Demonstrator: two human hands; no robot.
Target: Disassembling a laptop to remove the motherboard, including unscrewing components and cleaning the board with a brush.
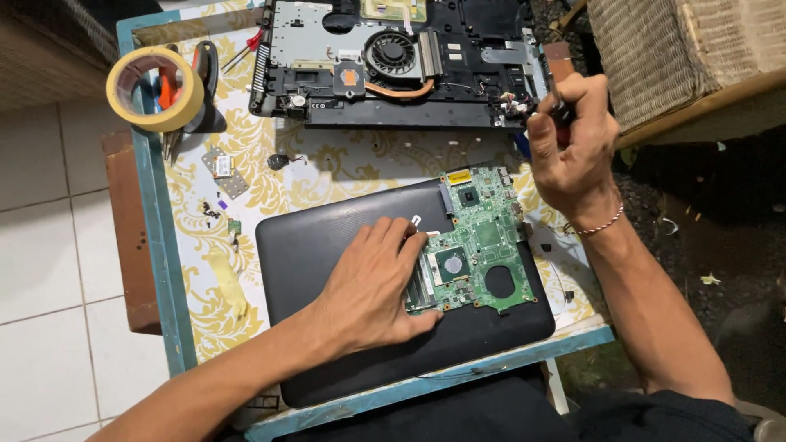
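A green circuit board [479, 245] lies flat on a closed black laptop lid [344, 270], toward the lid's right side. The left hand [372, 282] rests palm-down on the lid with its fingers spread and nearly straight, the fingertips touching the board's left edge and gripping nothing. The right hand [573, 143] is raised above the table's right edge, its fingers curled tight around a dark-handled tool [559, 102] whose tip is hidden; a red-and-white cord circles that wrist. Just beyond the lid sits an opened laptop base [393, 61], its round fan and copper heat pipe exposed. The small table [164, 270] has a worn blue rim and a white cloth patterned in yellow. At its far left corner lie a roll of tan tape [155, 88] and orange-handled pliers [176, 90]; small loose parts and screws are scattered nearby. Pale floor tiles lie to the left, a woven wicker seat [679, 57] stands at the upper right, and dark ground lies below it.
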